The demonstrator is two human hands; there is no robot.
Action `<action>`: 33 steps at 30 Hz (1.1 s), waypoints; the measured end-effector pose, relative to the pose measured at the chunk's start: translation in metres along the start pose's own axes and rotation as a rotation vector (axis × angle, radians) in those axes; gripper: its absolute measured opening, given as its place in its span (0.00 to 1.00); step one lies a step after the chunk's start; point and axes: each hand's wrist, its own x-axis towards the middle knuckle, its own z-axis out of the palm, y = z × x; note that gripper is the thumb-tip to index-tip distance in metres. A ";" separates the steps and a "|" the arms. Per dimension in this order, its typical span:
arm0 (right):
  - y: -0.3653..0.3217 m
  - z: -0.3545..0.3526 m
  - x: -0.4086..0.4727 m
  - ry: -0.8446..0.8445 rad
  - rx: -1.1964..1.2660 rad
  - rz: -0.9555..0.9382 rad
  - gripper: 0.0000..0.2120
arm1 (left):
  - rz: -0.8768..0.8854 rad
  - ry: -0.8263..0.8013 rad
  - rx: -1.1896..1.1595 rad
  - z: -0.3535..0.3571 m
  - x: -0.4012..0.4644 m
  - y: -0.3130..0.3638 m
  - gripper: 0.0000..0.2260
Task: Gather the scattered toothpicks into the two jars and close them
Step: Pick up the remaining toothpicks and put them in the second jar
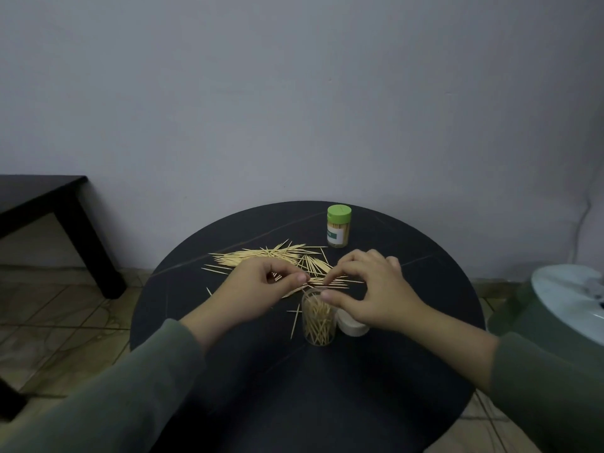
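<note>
**Gathering toothpicks over an open jar**

Standing uncapped near the middle of the round black table (228,371), a clear jar (318,325) is partly filled with toothpicks that lean at loose angles inside it. Just beside it on the right sits a white lid (354,328), mostly covered by the right hand. At the far edge of the table stands a second jar with a green lid (339,226), closed and packed with toothpicks behind a pale label.

A loose pile of scattered toothpicks (261,255) lies across the table beyond the hands, with a few strays beside the open jar, one of them leaning near its left wall.

The left hand (261,289) has its fingers curled and pinches a small bundle of toothpicks just above and left of the jar's mouth. The right hand (369,289) arches over the pile with fingertips down among the sticks and thumb near the jar's rim; whether it grips any cannot be told. Both arms wear grey-green sleeves (114,397).

Behind is a plain pale wall (294,93), a dark table (49,197) at left, tiled floor (65,308), and a round pale-topped object (572,299) at right.
</note>
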 end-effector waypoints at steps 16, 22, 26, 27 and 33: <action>0.015 -0.006 0.009 -0.368 -0.241 -0.042 0.29 | -0.089 -0.202 0.604 0.022 0.011 -0.022 0.14; 0.018 0.008 0.025 -0.201 -0.298 0.092 0.15 | -0.205 -0.085 0.684 0.023 0.014 -0.023 0.09; 0.014 0.019 0.036 -0.205 -0.313 0.128 0.16 | -0.210 -0.111 0.662 0.026 0.013 -0.024 0.07; 0.013 0.022 0.039 -0.208 -0.327 0.128 0.16 | -0.204 -0.108 0.660 0.026 0.013 -0.024 0.07; 0.015 0.034 0.057 -0.230 -0.428 0.149 0.23 | -0.136 -0.015 0.719 0.030 0.015 -0.028 0.08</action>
